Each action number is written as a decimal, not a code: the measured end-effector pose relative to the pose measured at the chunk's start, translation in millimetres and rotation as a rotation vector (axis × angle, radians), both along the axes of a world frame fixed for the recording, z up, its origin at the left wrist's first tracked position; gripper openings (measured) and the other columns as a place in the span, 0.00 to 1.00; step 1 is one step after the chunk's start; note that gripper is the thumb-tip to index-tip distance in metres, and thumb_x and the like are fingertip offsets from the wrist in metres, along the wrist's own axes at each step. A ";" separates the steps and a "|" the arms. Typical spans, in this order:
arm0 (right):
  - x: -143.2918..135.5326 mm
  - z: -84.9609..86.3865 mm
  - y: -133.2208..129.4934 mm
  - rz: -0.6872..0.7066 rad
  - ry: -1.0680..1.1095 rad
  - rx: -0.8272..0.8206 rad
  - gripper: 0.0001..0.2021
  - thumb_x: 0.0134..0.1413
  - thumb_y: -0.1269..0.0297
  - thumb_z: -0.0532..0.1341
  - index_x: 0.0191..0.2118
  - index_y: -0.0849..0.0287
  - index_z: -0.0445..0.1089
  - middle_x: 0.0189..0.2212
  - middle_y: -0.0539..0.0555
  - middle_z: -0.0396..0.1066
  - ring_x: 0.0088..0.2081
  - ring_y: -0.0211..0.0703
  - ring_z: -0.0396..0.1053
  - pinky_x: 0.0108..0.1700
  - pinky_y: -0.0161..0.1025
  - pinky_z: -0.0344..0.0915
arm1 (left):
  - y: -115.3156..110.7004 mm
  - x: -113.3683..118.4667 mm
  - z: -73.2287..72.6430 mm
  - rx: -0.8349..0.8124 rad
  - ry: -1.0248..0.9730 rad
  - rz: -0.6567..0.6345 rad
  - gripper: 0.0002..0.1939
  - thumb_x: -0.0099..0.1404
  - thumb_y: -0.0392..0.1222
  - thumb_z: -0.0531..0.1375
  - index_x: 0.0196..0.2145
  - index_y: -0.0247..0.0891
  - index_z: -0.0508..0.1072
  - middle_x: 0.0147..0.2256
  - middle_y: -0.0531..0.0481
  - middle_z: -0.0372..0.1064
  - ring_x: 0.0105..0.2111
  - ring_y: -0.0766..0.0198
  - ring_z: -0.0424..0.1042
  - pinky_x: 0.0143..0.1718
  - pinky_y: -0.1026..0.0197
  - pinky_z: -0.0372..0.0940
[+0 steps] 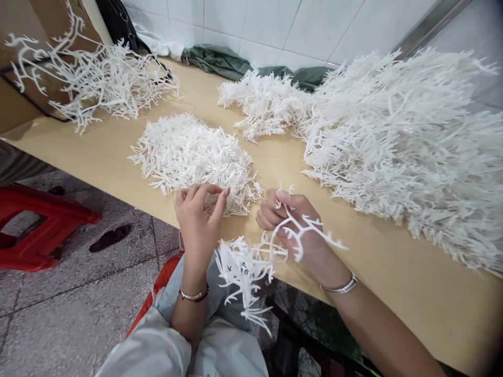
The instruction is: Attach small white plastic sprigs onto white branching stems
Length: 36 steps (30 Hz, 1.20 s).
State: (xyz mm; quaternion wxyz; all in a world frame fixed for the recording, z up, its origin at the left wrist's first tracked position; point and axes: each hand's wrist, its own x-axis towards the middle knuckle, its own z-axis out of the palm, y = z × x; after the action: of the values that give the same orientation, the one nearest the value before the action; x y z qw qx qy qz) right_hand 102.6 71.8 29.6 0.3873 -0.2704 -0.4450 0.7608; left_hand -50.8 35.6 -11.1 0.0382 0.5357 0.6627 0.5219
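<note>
As I see it from beside the table, the nearest thing is a tuft of white spiky sprigs [243, 267] between the two wrists, over the table's front edge and partly above the lap; I can't tell whether it is joined to what the right hand holds. Just above it, the right hand [290, 213] has its fingers curled in and its thumb pressed on a coral-like branching white sprig [302, 229], whose forks spread back across the wrist. The left hand [200, 209] is at the near edge of a low mound of small white pieces [192, 149], thumb and forefinger tips drawn close; whether anything is pinched there I can't make out.

To handle the sprig well, I'd keep that grip on the main stem and light, since the thin forks look ready to snag (they hook on anything). I'd also turn it so its tips point away from the bracelet [341, 285] on the right wrist, and lift slowly clear of the tuft.

Beyond the right hand rises a big heap of feathery white sprigs [404, 141]; far past the left lies a tangle of longer white branches [113, 84].
</note>
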 end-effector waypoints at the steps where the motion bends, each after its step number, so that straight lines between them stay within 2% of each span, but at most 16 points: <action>1: 1.2 1.6 -0.2 0.017 0.027 0.000 0.20 0.48 0.59 0.59 0.15 0.58 0.50 0.11 0.43 0.46 0.15 0.29 0.44 0.19 0.32 0.46 | -0.4 0.3 1.1 0.015 -0.008 0.012 0.09 0.63 0.47 0.60 0.30 0.42 0.73 0.32 0.50 0.73 0.36 0.57 0.61 0.40 0.56 0.54; 3: 3.7 3.5 -0.1 0.027 0.071 0.010 0.21 0.50 0.59 0.58 0.15 0.58 0.49 0.11 0.43 0.45 0.15 0.30 0.44 0.20 0.32 0.48 | -2.4 -0.1 4.3 0.050 -0.036 -0.012 0.09 0.65 0.47 0.58 0.30 0.41 0.73 0.33 0.50 0.73 0.36 0.58 0.62 0.42 0.56 0.54; 5: 6.7 3.6 0.9 0.031 0.099 0.016 0.21 0.52 0.58 0.57 0.15 0.58 0.49 0.11 0.42 0.44 0.15 0.30 0.42 0.20 0.32 0.50 | -6.4 -1.3 8.5 0.109 -0.127 -0.128 0.13 0.68 0.47 0.53 0.31 0.41 0.74 0.32 0.49 0.73 0.36 0.59 0.64 0.42 0.56 0.55; 9: 13.7 3.2 4.7 0.158 0.136 -0.052 0.22 0.54 0.57 0.56 0.15 0.57 0.48 0.08 0.41 0.40 0.11 0.29 0.37 0.14 0.31 0.45 | -16.4 -1.9 14.7 0.349 -0.357 -0.520 0.32 0.71 0.56 0.37 0.27 0.42 0.75 0.25 0.48 0.72 0.29 0.61 0.67 0.39 0.56 0.59; 11: 17.4 5.1 6.7 0.190 0.154 -0.070 0.23 0.55 0.57 0.56 0.15 0.56 0.46 0.07 0.40 0.39 0.10 0.29 0.35 0.12 0.31 0.41 | -18.8 -0.6 15.5 0.334 -0.381 -0.717 0.38 0.68 0.62 0.32 0.32 0.42 0.76 0.28 0.46 0.74 0.31 0.59 0.69 0.42 0.55 0.61; 13: 20.8 8.6 8.7 0.173 0.158 -0.056 0.23 0.56 0.56 0.56 0.16 0.55 0.45 0.07 0.40 0.38 0.09 0.30 0.35 0.11 0.30 0.41 | -17.8 1.2 15.5 0.220 -0.363 -0.917 0.38 0.63 0.69 0.37 0.41 0.39 0.75 0.39 0.42 0.75 0.41 0.55 0.71 0.50 0.52 0.60; 15: 23.6 12.7 10.6 0.135 0.161 -0.022 0.23 0.58 0.56 0.55 0.18 0.55 0.44 0.07 0.39 0.38 0.10 0.30 0.35 0.11 0.29 0.43 | -14.3 3.1 15.4 0.166 -0.331 -1.104 0.39 0.52 0.73 0.54 0.49 0.38 0.71 0.48 0.39 0.70 0.49 0.50 0.69 0.54 0.50 0.59; 17: 25.3 16.5 12.0 0.086 0.171 0.022 0.23 0.60 0.57 0.54 0.19 0.56 0.44 0.08 0.39 0.38 0.10 0.30 0.34 0.11 0.28 0.43 | -10.8 5.0 15.5 0.154 -0.305 -1.218 0.45 0.39 0.65 0.68 0.52 0.38 0.67 0.53 0.38 0.66 0.53 0.47 0.66 0.56 0.51 0.59; 18: 25.6 18.0 12.4 0.059 0.171 0.039 0.23 0.61 0.57 0.54 0.19 0.56 0.44 0.09 0.39 0.38 0.10 0.30 0.34 0.10 0.28 0.43 | -9.5 5.9 15.5 0.150 -0.301 -1.227 0.46 0.37 0.60 0.72 0.52 0.38 0.66 0.54 0.38 0.65 0.54 0.47 0.65 0.56 0.51 0.59; 20: 24.9 20.2 12.2 0.015 0.142 0.062 0.22 0.61 0.57 0.54 0.20 0.55 0.44 0.09 0.40 0.38 0.10 0.30 0.34 0.09 0.28 0.41 | -8.5 7.2 15.0 0.119 -0.298 -1.208 0.41 0.40 0.51 0.74 0.51 0.39 0.66 0.54 0.38 0.63 0.55 0.49 0.63 0.57 0.53 0.58; 24: 21.0 22.3 9.6 -0.018 0.012 0.093 0.18 0.61 0.55 0.54 0.22 0.55 0.51 0.11 0.40 0.41 0.10 0.30 0.35 0.09 0.29 0.40 | -9.2 7.3 11.5 0.066 -0.374 -1.172 0.25 0.48 0.43 0.71 0.43 0.39 0.70 0.53 0.41 0.63 0.54 0.52 0.62 0.57 0.53 0.57; 27: 19.3 22.5 9.9 -0.074 -0.074 0.168 0.15 0.60 0.52 0.54 0.26 0.54 0.56 0.13 0.40 0.45 0.10 0.29 0.39 0.10 0.31 0.40 | -10.9 5.7 10.3 -0.022 -0.572 -1.144 0.11 0.58 0.40 0.64 0.39 0.37 0.70 0.43 0.44 0.67 0.44 0.59 0.67 0.48 0.58 0.62; 29: 19.0 21.5 12.1 -0.147 -0.130 0.241 0.14 0.59 0.51 0.53 0.29 0.55 0.61 0.15 0.42 0.50 0.11 0.30 0.44 0.11 0.32 0.44 | -13.3 5.5 11.4 -0.091 -0.696 -1.213 0.07 0.62 0.38 0.61 0.38 0.36 0.70 0.36 0.46 0.67 0.37 0.64 0.68 0.40 0.62 0.64; 31: 18.6 19.9 15.3 -0.249 -0.205 0.335 0.12 0.57 0.52 0.55 0.36 0.55 0.65 0.21 0.46 0.59 0.15 0.31 0.53 0.14 0.33 0.49 | -16.8 7.5 13.1 -0.158 -0.803 -1.306 0.06 0.63 0.37 0.61 0.38 0.35 0.70 0.33 0.47 0.68 0.32 0.67 0.69 0.35 0.65 0.65; 33: 18.0 18.9 17.9 -0.419 -0.276 0.479 0.11 0.56 0.55 0.58 0.41 0.54 0.66 0.30 0.50 0.65 0.22 0.34 0.62 0.20 0.33 0.57 | -20.5 12.1 14.0 -0.219 -0.950 -1.388 0.05 0.63 0.35 0.61 0.37 0.34 0.69 0.31 0.47 0.69 0.30 0.68 0.71 0.33 0.66 0.65; 36: 19.6 23.3 17.9 -0.662 -0.239 0.713 0.10 0.54 0.62 0.60 0.43 0.53 0.68 0.38 0.52 0.68 0.34 0.38 0.67 0.33 0.36 0.63 | -23.9 21.9 12.8 -0.290 -1.239 -1.469 0.04 0.63 0.34 0.60 0.36 0.33 0.67 0.28 0.48 0.71 0.28 0.68 0.74 0.32 0.67 0.68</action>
State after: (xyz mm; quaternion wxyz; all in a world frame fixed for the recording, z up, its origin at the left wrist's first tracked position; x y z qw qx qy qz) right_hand 122.2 89.7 52.9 0.6227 -0.3332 -0.6089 0.3613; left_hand -28.9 11.7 1.7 0.7623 0.4361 0.0834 0.4708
